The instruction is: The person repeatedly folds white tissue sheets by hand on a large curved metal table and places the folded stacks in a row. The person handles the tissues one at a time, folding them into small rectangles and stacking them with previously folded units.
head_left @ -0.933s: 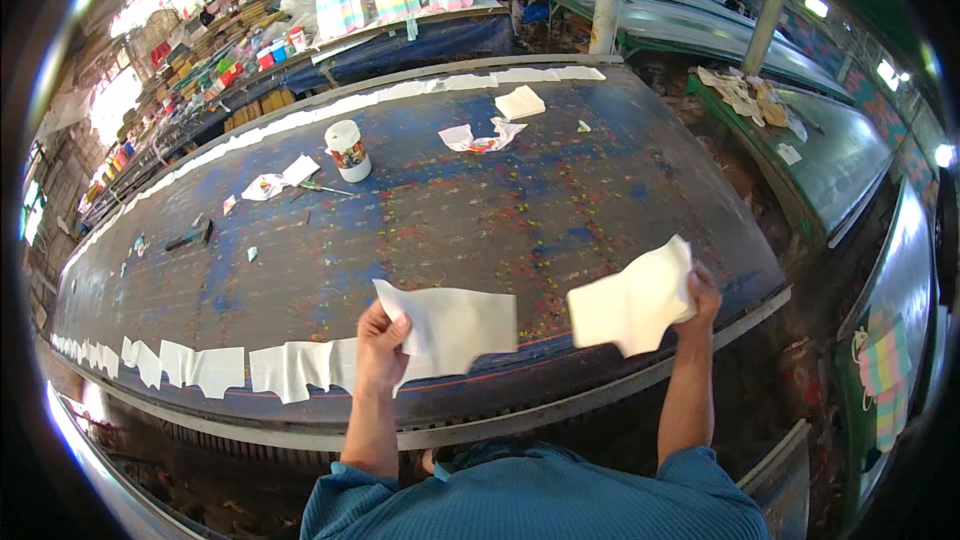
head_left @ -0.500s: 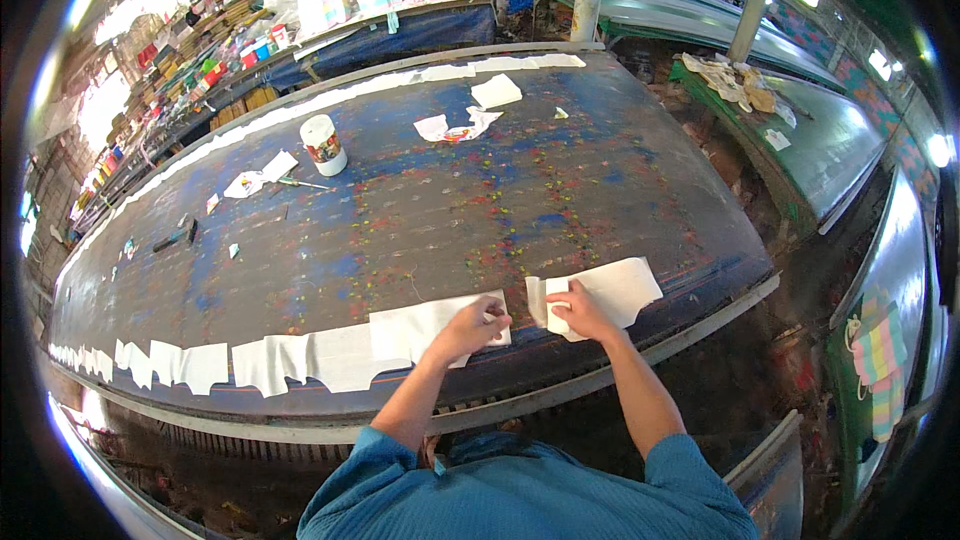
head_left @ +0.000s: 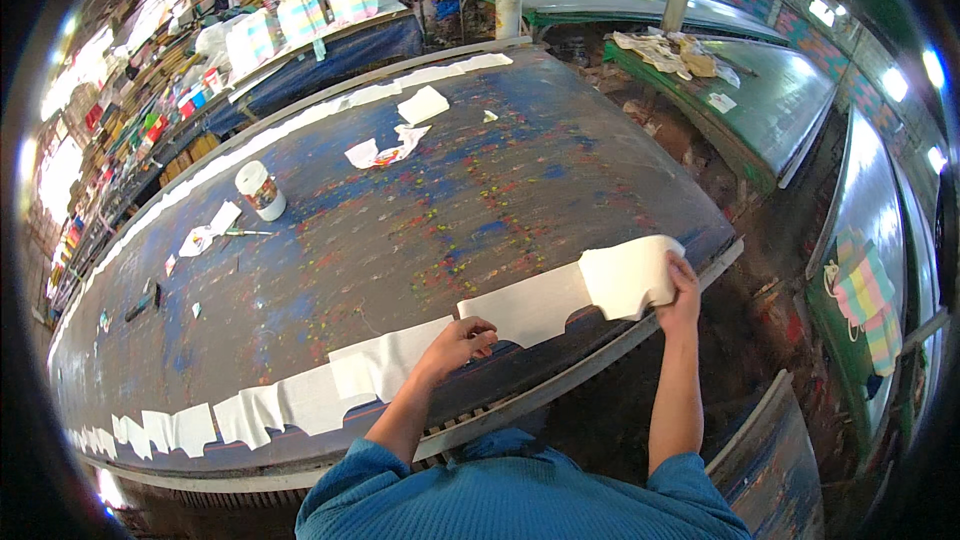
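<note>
My right hand (head_left: 681,292) is closed round the right end of a white cut cloth piece (head_left: 627,275), which curls up off the table, possibly as a small stack. Leftward from it, a flat white cloth panel (head_left: 530,308) with a curved notch lies along the table's near edge. At that panel's left end, my left hand (head_left: 460,344) hovers low with its fingers curled in; what they pinch, if anything, is hidden. Beside the left hand begins a row of similar white cloth pieces (head_left: 315,400), some rippled, running down the near edge to the left.
The long dark table (head_left: 400,260) is speckled with paint. On it stand a white tub (head_left: 261,190), a folded white cloth (head_left: 423,105), printed scraps (head_left: 385,150) and a dark-handled tool (head_left: 143,302). More white pieces line the far edge. A green table (head_left: 760,110) stands at right.
My right hand has moved right and lifted the end of the cloth, which was lying folded. A panel now lies extended between my hands. The view has shifted to the right.
</note>
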`<state>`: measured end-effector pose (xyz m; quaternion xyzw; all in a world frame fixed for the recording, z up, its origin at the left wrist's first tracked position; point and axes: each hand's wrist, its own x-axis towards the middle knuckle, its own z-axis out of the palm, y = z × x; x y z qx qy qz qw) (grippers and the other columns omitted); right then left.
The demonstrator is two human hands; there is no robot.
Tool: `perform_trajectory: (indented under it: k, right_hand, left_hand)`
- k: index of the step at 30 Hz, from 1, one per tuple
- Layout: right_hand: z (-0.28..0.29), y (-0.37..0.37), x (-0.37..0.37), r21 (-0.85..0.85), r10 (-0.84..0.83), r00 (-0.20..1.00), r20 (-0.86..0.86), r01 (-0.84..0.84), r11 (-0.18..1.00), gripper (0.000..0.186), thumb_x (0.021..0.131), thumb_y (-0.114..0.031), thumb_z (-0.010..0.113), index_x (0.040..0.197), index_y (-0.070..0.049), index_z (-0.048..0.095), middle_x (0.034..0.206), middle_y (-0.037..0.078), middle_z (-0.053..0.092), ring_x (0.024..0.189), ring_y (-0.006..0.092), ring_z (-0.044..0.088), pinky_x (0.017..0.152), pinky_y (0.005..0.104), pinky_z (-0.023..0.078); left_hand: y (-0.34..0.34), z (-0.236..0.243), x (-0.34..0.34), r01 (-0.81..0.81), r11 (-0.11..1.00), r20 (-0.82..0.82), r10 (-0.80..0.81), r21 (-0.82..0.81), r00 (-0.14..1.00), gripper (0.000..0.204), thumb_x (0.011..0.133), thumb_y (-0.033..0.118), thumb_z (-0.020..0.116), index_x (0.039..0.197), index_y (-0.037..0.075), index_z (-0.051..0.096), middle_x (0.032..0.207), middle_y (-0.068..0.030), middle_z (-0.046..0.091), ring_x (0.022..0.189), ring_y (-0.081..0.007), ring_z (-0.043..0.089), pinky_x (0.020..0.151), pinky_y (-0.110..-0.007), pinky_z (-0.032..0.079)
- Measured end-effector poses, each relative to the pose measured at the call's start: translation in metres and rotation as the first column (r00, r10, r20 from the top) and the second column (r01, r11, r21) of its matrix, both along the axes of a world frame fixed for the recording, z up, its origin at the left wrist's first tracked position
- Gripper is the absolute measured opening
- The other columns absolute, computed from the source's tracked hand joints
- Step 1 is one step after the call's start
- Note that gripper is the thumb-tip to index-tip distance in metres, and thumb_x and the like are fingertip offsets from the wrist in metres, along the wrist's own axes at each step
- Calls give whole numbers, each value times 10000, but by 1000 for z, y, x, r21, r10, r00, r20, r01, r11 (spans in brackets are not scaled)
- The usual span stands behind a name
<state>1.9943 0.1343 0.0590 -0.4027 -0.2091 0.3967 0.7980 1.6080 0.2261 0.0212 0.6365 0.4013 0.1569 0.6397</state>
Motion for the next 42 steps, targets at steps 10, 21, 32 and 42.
perform_trajectory:
  k: [10,21,32,42]
  right_hand:
    - [-3,32,19,-140,238,971,31,-231,963,252,823,-106,641,1068,-45,645,1010,95,654,897,228,647,792,376,547]
    - [-63,59,-4,-436,704,642,305,-563,702,317,1009,-250,439,1214,-39,557,1185,65,541,1131,165,486,1006,305,356]
    - [-58,77,46,-444,717,631,296,-574,689,632,987,-162,539,1472,-137,136,1257,114,474,1113,186,485,978,353,405]
    - [-53,82,64,-417,662,464,589,-528,740,298,832,-40,646,1116,-42,557,1100,77,524,1073,199,521,929,354,415]
  left_hand:
    - [10,2,88,45,998,222,-32,-54,975,213,964,175,588,1052,-18,610,935,-80,663,830,-158,648,754,-297,523]
    - [18,-16,213,-101,794,-27,146,600,989,407,798,356,781,793,-13,608,715,-144,633,636,-252,629,593,-358,504]
    - [38,-25,258,-114,967,-123,145,227,982,198,904,158,648,862,-36,650,756,-124,666,716,-122,575,633,-326,469]
    - [27,-17,268,-342,937,136,349,-77,927,275,987,199,544,792,5,566,673,21,504,645,-81,441,556,-293,378]
